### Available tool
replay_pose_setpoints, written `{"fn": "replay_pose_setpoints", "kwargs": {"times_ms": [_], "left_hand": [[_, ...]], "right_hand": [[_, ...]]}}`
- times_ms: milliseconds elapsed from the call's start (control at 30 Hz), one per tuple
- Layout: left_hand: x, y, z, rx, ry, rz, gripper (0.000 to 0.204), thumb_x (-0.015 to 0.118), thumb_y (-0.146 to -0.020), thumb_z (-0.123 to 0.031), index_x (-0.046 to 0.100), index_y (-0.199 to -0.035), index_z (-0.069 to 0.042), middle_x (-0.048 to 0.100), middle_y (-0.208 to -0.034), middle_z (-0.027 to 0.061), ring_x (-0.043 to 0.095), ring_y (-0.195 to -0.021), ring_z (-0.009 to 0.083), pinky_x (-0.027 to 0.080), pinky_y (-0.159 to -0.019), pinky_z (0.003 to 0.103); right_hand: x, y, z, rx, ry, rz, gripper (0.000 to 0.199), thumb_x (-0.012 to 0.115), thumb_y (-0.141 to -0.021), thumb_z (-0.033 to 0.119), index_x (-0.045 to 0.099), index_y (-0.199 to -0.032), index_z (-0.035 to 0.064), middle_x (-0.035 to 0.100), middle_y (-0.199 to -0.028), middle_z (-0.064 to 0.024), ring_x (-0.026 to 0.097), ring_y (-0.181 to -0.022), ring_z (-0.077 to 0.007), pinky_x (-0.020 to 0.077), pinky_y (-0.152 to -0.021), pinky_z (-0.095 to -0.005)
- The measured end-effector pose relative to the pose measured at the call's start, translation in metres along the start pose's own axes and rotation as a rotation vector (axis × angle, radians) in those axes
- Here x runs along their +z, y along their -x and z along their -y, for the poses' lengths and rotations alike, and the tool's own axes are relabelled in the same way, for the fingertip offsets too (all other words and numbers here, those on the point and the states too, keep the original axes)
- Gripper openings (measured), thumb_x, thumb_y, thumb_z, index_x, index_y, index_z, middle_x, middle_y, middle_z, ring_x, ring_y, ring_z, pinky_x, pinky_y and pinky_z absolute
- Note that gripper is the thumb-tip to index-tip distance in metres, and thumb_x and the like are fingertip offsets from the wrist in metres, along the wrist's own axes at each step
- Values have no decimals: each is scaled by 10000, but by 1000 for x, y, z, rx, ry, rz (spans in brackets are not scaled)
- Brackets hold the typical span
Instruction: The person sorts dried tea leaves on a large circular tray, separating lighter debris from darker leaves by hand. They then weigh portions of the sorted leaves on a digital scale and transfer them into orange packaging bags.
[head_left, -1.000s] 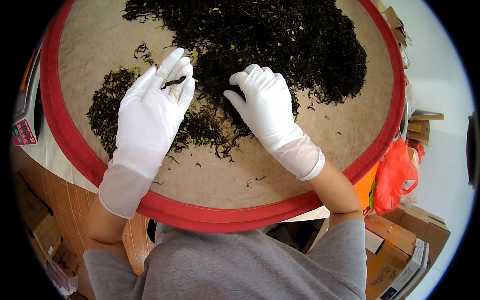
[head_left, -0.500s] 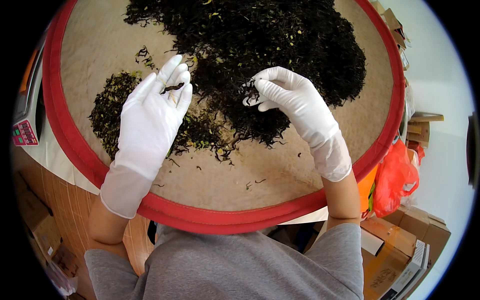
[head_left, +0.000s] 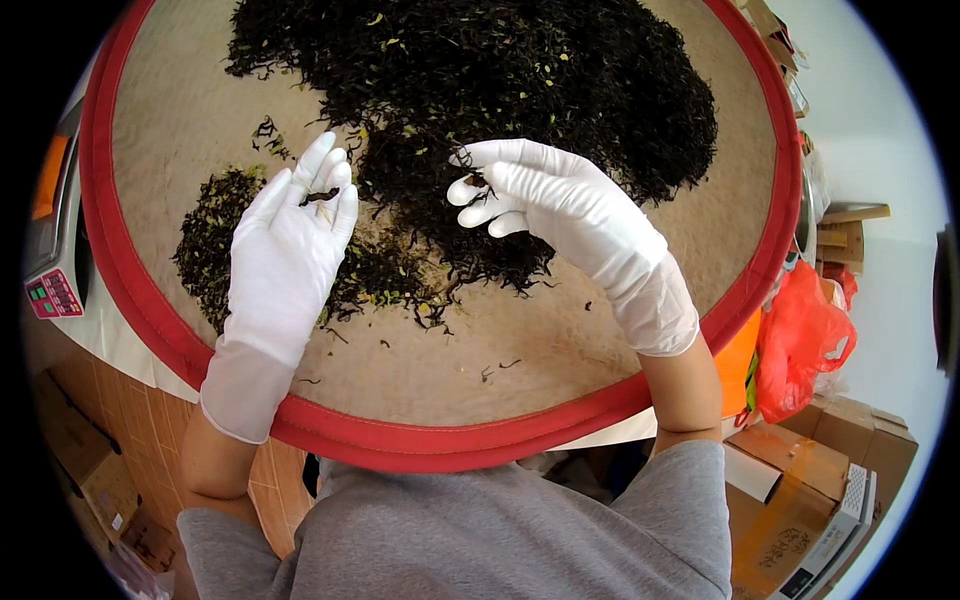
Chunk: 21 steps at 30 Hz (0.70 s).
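Observation:
A large heap of dark, twisted dried tea leaves (head_left: 600, 90) with yellow-green bits lies on a round beige tray with a red fabric rim (head_left: 420, 445). My left hand (head_left: 285, 255), in a white glove, is turned palm up with fingers loosely curled. A dark curled leaf and some pale stems (head_left: 322, 194) lie against its fingers. Below and beside that hand sits a smaller, greener pile of leaves (head_left: 205, 235). At the heap's near edge my gloved right hand (head_left: 575, 210) has thumb and forefinger around a small dark leaf bit (head_left: 476, 180); the other fingers are bent.
A scale with a pink keypad (head_left: 55, 295) stands beyond the tray's left edge. To the right hang a red plastic bag (head_left: 800, 350) and something orange. Cardboard boxes (head_left: 790, 470) are stacked at the lower right, with more at the lower left.
My right hand has shifted left and its fingers have spread somewhat. The left hand has moved slightly down and left, with the leaf still in it. The whole view has shifted a little.

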<state>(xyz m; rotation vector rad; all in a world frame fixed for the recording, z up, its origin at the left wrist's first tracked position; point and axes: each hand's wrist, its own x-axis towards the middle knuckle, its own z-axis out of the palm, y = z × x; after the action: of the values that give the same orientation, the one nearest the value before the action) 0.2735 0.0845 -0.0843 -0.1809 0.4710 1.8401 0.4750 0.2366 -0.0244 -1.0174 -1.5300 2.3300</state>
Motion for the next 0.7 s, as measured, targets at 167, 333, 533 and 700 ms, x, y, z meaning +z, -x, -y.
{"fn": "replay_pose_setpoints", "kwargs": {"times_ms": [167, 333, 533, 700], "left_hand": [[-1, -1, -1, -32, 12, 23, 437, 445, -1004, -77, 379, -1406, 82, 545, -1171, 161, 550, -1097, 217, 470, -1009, 343], [-2, -1, -2, -25, -17, 31, 399, 398, -1022, -92, 420, -1367, 107, 572, -1146, 170, 566, -1053, 224, 483, -997, 348], [-6, -1, 1, -104, -3, 25, 429, 431, -1015, -127, 410, -1394, 74, 568, -1175, 160, 565, -1068, 219, 473, -1005, 350], [12, 8, 18, -277, -149, 1, 502, 404, -1029, -245, 375, -1428, 58, 561, -1213, 162, 567, -1102, 220, 448, -1026, 349]], "right_hand": [[1, 2, -3, -49, 143, -20, 279, 633, -937, 137, 624, -1173, -12, 719, -985, -108, 679, -824, -160, 532, -755, -257], [2, 4, -12, -388, 797, -286, 310, 647, -891, 88, 638, -1200, 58, 712, -878, -85, 656, -753, -135, 526, -687, -270], [-2, 13, -1, -467, 1234, -319, 371, 618, -910, 47, 624, -1278, 100, 685, -846, -1, 606, -755, -81, 501, -702, -229], [7, 18, 20, -199, 669, -185, 254, 583, -957, 96, 672, -1194, 78, 681, -824, 0, 595, -717, -58, 474, -660, -198]]}}
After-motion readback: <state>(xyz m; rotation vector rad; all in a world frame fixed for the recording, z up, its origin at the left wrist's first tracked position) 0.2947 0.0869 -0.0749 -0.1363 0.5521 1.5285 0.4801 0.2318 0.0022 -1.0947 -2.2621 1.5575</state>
